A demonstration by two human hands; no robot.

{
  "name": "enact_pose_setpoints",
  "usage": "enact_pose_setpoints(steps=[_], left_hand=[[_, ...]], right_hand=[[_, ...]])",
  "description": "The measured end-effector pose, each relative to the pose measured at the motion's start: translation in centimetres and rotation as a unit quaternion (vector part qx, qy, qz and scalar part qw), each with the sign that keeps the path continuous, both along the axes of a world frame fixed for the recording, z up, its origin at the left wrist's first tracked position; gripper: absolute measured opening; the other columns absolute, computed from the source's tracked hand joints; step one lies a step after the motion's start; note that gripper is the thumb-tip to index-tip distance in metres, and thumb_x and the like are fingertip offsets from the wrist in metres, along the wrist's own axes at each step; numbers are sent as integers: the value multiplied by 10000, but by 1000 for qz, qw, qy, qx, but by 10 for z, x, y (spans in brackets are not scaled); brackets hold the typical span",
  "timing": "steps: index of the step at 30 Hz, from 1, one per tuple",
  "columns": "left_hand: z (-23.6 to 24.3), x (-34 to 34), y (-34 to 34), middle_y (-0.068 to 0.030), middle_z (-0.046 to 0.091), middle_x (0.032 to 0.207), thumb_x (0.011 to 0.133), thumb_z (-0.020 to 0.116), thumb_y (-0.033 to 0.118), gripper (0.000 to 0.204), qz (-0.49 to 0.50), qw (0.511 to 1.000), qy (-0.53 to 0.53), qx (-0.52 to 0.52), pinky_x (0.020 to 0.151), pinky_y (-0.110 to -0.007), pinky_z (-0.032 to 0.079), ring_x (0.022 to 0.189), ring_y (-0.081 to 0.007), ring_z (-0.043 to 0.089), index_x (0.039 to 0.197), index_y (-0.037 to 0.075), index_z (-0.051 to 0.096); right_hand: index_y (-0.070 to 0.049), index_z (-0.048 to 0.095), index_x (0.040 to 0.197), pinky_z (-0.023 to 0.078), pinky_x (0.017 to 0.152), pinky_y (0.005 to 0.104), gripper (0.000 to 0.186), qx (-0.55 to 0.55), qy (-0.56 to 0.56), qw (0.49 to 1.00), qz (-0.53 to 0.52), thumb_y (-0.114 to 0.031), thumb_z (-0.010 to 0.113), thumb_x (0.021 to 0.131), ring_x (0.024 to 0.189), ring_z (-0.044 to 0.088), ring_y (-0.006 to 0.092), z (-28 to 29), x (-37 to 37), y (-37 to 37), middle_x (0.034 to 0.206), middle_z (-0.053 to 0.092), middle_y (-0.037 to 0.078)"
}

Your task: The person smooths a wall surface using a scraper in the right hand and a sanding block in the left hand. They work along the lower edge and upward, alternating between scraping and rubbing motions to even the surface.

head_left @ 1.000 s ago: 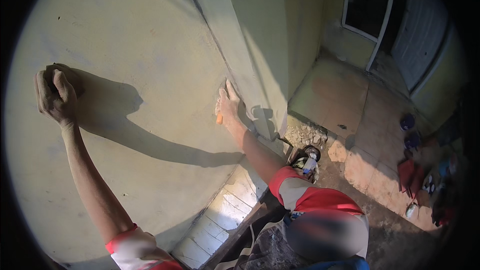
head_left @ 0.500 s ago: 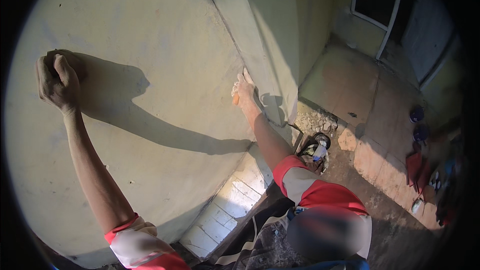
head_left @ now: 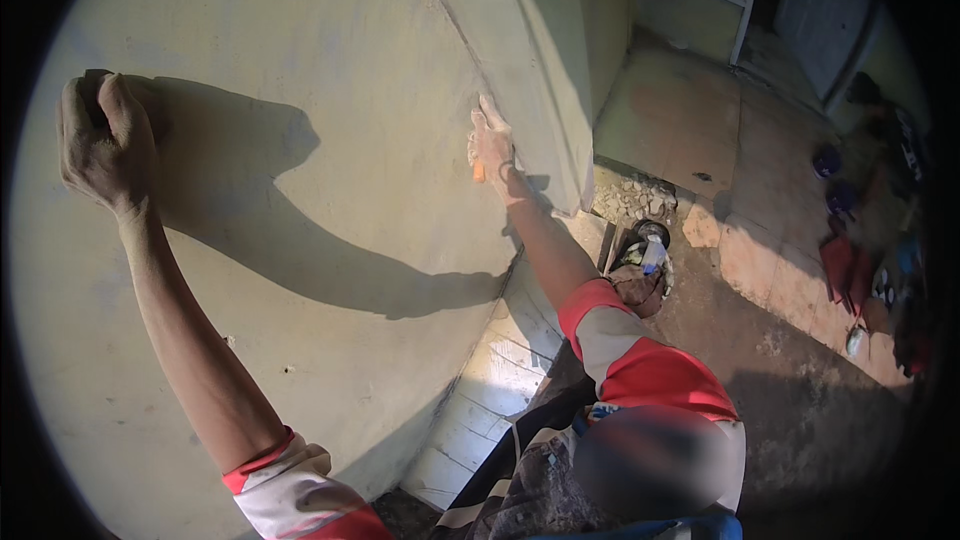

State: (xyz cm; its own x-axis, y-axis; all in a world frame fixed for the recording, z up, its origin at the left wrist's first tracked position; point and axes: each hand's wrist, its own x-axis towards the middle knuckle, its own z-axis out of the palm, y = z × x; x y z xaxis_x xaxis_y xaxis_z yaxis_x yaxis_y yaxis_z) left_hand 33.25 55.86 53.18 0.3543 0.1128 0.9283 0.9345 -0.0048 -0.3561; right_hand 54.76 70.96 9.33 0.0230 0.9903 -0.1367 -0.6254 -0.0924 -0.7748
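A pale yellow-green wall point(head_left: 250, 30) fills the left and middle of the view. My left hand point(head_left: 105, 145) is raised against it at the far left, fingers curled in, thumb up. Whatever those fingers may hold is hidden. Farther right, my right hand point(head_left: 492, 145), dusted white, is closed around a small tool with an orange handle point(head_left: 478, 172). Its index finger stretches along the wall beside a dark seam point(head_left: 450, 25), where the wall meets a projecting pale column point(head_left: 545, 50). The tool's working end is hidden behind the hand.
White tiles point(head_left: 470, 410) run along the wall's foot. Broken rubble point(head_left: 635, 198) and a dark heap with a blue-and-clear item point(head_left: 652, 255) lie right of my right arm. Beyond are a tiled step point(head_left: 760, 260), red cloth-like things point(head_left: 848, 270) and a white-framed doorway point(head_left: 745, 25).
The whole view has shifted, with more of the ground at right now showing. My right hand appears slightly farther up beside the seam. My left hand stays closed against the wall.
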Motion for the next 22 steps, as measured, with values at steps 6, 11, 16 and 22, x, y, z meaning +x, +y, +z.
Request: enact_pose_setpoints(steps=[6, 11, 16, 22], left_hand=[[-11, 7, 11, 29, 705, 906, 956, 655, 350, 184, -31, 999, -5, 4, 739, -355, 549, 816, -187, 702, 922, 175, 697], [19, 9, -31, 7, 721, 992, 982, 640, 367, 204, 60, 998, -6, -16, 805, -362, 554, 907, -226, 714, 998, 175, 705], [-14, 8, 4, -4, 734, 1037, 999, 636, 402, 246, -8, 999, -36, -8, 845, -366, 558, 965, -242, 722, 1055, 173, 708], [-13, 41, 15, -132, 504, 713, 868, 571, 157, 155, -144, 987, 19, 75, 584, -410, 438, 617, -250, 498, 810, 33, 497]], right_hand=[[-208, 392, 1634, 432, 442, 298, 588, -7, 42, 999, 21, -310, 579, 1086, 502, 441, 102, -5, -8, -15, 696, 465, -12], [-149, 456, 1580, 507, 505, 352, 525, 146, -223, 963, -50, -320, 557, 1093, 580, 583, 166, -24, -49, -46, 733, 575, 72], [-24, 578, 1337, 565, 736, 501, 326, 231, -456, 834, -206, -181, 573, 1051, 792, 731, 441, -48, 31, -44, 843, 726, 238], [-3, 585, 1110, 548, 662, 531, 173, 152, -583, 777, -179, -154, 601, 1028, 703, 710, 460, -62, 132, -30, 724, 692, 220]])
